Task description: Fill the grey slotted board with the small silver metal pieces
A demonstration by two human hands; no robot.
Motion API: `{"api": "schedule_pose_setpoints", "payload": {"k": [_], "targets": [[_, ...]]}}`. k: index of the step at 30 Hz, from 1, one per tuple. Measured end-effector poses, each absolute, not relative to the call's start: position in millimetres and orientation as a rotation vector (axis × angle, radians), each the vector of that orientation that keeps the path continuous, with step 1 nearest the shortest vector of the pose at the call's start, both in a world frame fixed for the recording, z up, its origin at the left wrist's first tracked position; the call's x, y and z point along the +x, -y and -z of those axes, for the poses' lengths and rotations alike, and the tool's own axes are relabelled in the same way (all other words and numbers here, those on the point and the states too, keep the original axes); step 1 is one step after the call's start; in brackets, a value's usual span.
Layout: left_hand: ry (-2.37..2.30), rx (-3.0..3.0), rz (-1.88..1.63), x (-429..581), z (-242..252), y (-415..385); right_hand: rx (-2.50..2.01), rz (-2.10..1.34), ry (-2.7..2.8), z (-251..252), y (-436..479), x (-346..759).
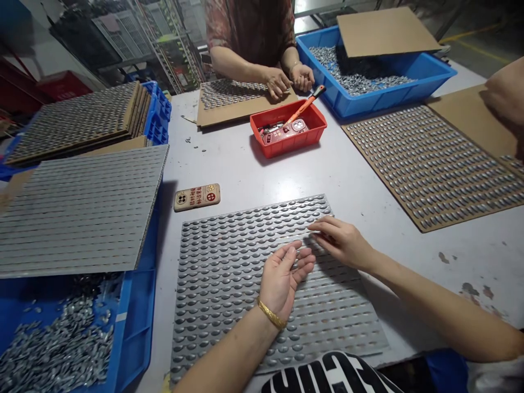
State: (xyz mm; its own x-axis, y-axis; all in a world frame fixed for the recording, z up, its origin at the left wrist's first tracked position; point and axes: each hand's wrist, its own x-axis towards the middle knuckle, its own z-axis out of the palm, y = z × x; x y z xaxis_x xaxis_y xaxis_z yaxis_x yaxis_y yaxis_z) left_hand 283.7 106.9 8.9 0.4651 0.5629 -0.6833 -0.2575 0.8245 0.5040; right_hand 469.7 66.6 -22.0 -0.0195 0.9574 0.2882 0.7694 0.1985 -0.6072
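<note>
The grey board of small metal pieces (178,300) lies at six o'clock. The left hand (284,281) rests on it palm up, fingers open wide and curved. The right hand (341,243) touches the rows with narrow fingers; whether they hold a piece, I cannot tell.

Metal-studded sheet (229,284) on table (229,164), phone (197,197) at 11 o'clock, bin (139,327) at 9 o'clock, tray (286,141) at 12 o'clock

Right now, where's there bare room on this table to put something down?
Bare white tabletop lies between the phone, the red tray and the studded sheet in front of you; a second patch runs right of that sheet, below the cardboard-backed sheet. The left is crowded: stacked boards and a blue crate.
</note>
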Motion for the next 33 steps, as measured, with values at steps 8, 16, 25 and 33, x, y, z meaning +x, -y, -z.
{"api": "schedule_pose_setpoints", "payload": {"k": [8, 16, 25, 33], "targets": [[-0.852, 0.42, -0.58, 294.8, -7.0, -100.1, -1.537, -0.256, 2.0, 0.3, -52.7, 437.5], [-0.84, 0.428, -0.514, 298.2, -15.4, -100.9, -1.582, -0.251, 2.123, -3.4, -46.6, 441.3], [-1.012, 0.401, -0.477, 286.2, -18.7, -108.3, -1.787, -0.685, 1.249, 24.7, -44.8, 493.5], [-0.942, 0.481, -0.415, 288.8, -9.2, -97.3, -1.8, -0.58, 1.241, 39.5, -60.8, 486.5]]}}
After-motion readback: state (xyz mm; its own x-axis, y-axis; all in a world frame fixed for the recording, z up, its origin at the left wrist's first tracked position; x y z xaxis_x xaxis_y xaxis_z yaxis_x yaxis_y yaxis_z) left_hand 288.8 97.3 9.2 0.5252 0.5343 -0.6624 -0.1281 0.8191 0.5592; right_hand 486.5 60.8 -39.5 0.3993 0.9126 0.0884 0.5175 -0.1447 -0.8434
